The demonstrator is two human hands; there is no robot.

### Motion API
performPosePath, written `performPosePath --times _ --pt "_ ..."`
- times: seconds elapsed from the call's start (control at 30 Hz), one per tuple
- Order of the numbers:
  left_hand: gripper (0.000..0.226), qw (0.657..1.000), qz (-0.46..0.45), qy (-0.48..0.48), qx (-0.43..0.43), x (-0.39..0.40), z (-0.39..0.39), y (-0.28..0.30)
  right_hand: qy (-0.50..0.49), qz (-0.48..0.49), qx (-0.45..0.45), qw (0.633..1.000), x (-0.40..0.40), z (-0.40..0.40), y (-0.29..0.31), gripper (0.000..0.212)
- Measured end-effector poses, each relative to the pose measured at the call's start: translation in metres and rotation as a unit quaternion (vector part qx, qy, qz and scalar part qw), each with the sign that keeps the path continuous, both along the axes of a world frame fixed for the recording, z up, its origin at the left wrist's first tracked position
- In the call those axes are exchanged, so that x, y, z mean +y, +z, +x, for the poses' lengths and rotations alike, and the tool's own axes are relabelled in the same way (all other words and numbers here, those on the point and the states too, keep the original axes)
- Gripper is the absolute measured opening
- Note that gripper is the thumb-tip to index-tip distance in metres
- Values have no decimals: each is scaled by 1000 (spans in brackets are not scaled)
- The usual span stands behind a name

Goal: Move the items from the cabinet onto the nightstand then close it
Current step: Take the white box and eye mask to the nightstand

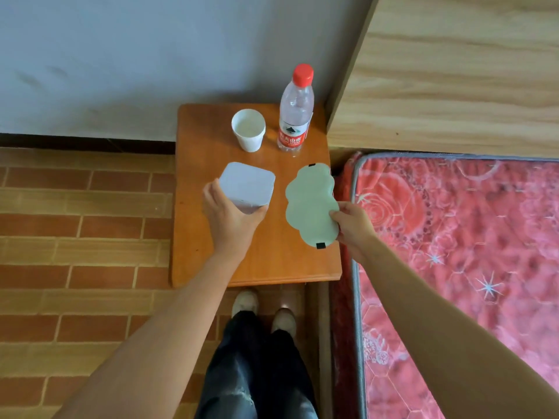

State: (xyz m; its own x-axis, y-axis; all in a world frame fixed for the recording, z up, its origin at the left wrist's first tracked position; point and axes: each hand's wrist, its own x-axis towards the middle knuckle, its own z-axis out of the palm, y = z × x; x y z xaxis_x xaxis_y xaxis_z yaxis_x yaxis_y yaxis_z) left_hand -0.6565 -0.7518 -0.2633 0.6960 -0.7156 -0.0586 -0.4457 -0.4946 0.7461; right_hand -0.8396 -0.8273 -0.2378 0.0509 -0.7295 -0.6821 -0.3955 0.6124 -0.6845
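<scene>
The orange wooden nightstand point(211, 255) stands against the wall, seen from above. My left hand point(230, 219) grips a white rounded box point(246, 187) over the middle of its top. My right hand point(352, 226) pinches the near edge of a pale green cloud-shaped eye mask point(310, 204) with black strap tabs, held over the right side of the top. At the back stand a white paper cup point(248, 130) and a clear water bottle point(295, 116) with a red cap and red label. The cabinet front below the top is hidden from view.
A bed with a red floral mattress point(453, 252) lies directly right of the nightstand, its wooden headboard point(453, 71) rising at the upper right. A grey wall is behind. Brick-pattern floor point(84, 237) spreads left. My shoes and dark trousers point(257, 358) are below the nightstand's front edge.
</scene>
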Motion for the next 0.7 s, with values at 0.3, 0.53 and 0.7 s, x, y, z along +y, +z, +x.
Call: performPosePath --times 0.3,0.53,0.7 --pt "94 1000 -15 13 7 -12 -6 -64 -20 15 1 1000 -12 3 -62 26" --pt "99 999 -12 17 33 -19 -4 -83 -31 0 20 999 -24 13 -79 30" --pt "98 999 3 29 39 -20 -7 -89 -35 -28 72 996 -30 14 -87 23"
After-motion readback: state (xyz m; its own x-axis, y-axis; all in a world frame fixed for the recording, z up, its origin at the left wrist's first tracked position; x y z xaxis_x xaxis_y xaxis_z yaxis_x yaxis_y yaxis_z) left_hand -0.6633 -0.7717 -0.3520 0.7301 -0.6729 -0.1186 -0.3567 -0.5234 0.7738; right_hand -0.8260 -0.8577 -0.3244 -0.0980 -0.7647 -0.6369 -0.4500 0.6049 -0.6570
